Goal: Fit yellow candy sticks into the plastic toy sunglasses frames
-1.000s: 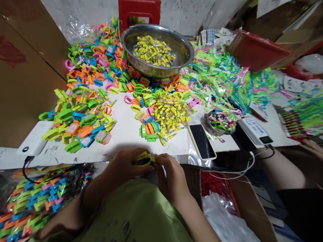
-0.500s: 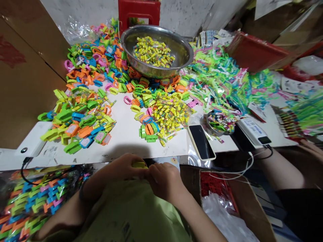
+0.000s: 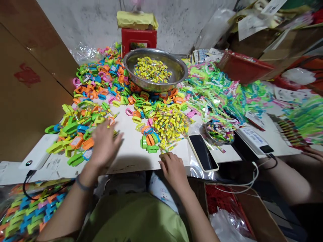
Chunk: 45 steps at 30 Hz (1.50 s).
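A loose heap of watch-shaped plastic bands (image 3: 69, 129) in yellow, green, orange and blue lies on the left of the white surface (image 3: 123, 129), with a few thin sticks among them. The left hand (image 3: 104, 143) is over the right side of this heap, blurred, its fingers spread and the thumb well apart from them; whether it touches a band cannot be told. To the right, a pile of yellow-wrapped sticks (image 3: 171, 122) lies near the middle of the surface, with more bands along its left and far sides. The right hand (image 3: 173, 168) is at the near edge, just beside the near end of the stick pile, fingers bent downward; whether they are clamped on a stick cannot be told.

Beyond the sticks stands a wide steel bowl (image 3: 182, 75) partly filled with short yellow pieces (image 3: 151, 70). A larger spread of bands (image 3: 99, 75) reaches to its left, and tangled green, blue and pink strips (image 3: 214, 84) lie to its right. Right of the stick pile are a phone (image 3: 204, 153), face up near the edge, and a small bowl (image 3: 210, 137) of mixed colourful pieces. At the far side is a red stool (image 3: 138, 34); at the far left, a tall carton (image 3: 30, 111). Another person's arm (image 3: 292, 183) shows at the near right.
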Motion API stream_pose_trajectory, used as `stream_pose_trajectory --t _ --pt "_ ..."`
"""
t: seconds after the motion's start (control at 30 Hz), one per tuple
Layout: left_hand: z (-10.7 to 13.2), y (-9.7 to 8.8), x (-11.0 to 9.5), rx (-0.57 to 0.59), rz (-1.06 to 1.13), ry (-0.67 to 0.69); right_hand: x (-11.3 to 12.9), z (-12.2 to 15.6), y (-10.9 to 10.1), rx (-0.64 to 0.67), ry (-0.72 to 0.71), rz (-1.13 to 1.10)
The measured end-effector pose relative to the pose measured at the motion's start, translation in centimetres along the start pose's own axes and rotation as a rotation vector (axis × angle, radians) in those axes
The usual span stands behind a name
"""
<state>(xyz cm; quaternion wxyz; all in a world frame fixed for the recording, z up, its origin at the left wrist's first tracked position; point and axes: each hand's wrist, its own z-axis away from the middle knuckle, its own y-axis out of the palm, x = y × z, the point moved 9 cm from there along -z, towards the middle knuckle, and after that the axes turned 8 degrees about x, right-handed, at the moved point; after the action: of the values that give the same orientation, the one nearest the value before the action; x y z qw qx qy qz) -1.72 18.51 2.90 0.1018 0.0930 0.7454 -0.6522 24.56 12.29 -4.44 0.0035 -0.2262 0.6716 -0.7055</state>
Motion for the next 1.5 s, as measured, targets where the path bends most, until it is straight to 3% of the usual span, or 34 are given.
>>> stream_pose_trajectory --t 0.07,0.13,0.2,0.27,0.37,0.43,0.53,0.63,0.73,0.83,1.07,1.13,1.2,1.27,1.4,1.5 --pt "-0.1 4.7 -3.8 0.185 0.167 0.157 0.2 0.3 -0.7 -0.057 -0.032 -0.141" --pt "-0.1 8.2 -6.0 0.285 0.3 0.184 0.3 0.8 -1.8 -0.131 -0.081 -0.322" --pt "-0.2 10.2 -6.7 0.313 0.382 0.155 0.1 1.3 -2.9 -0.189 -0.107 -0.496" --pt "-0.1 10.9 -6.5 0.315 0.429 0.144 -0.3 1.9 -3.3 -0.217 -0.088 -0.64" --pt "0.5 11.0 -5.9 0.339 0.523 0.158 -0.8 2.4 -2.5 -0.226 -0.025 -0.878" --pt "1.2 10.8 -5.2 0.354 0.739 0.097 -0.4 2.4 -1.4 -0.202 -0.002 -1.002" --pt "2.9 10.6 -4.9 0.383 1.227 -0.062 1.1 2.0 -0.7 -0.205 0.011 -0.988" --pt "5.2 9.9 -6.7 0.449 1.466 -0.106 3.0 1.4 -0.9 -0.223 0.015 -0.906" --pt "7.0 8.6 -8.1 0.443 1.493 -0.057 4.4 0.7 -0.4 -0.132 0.028 -0.9" --pt "7.9 8.0 -8.6 0.399 1.516 -0.001 4.2 0.7 -0.4 -0.099 0.05 -0.947" --pt "8.0 8.4 -9.8 0.489 1.599 0.063 3.8 1.2 -1.2 -0.069 0.023 -0.948" --pt "8.1 8.0 -9.5 0.416 1.59 0.07 3.8 1.2 -1.5 -0.1 0.032 -0.97" --pt "8.2 7.4 -8.2 0.263 1.481 0.003 3.9 1.2 -1.9 -0.142 0.039 -0.966" --pt "8.4 7.1 -7.2 0.21 1.349 -0.081 4.1 1.1 -2.2 -0.166 0.027 -0.928" --pt "8.8 7.7 -7.9 0.455 1.34 -0.12 4.9 1.3 -2.3 -0.172 -0.074 -0.809" --pt "9.0 8.5 -8.1 0.53 1.445 -0.187 5.1 1.5 -2.1 -0.176 -0.117 -0.763"
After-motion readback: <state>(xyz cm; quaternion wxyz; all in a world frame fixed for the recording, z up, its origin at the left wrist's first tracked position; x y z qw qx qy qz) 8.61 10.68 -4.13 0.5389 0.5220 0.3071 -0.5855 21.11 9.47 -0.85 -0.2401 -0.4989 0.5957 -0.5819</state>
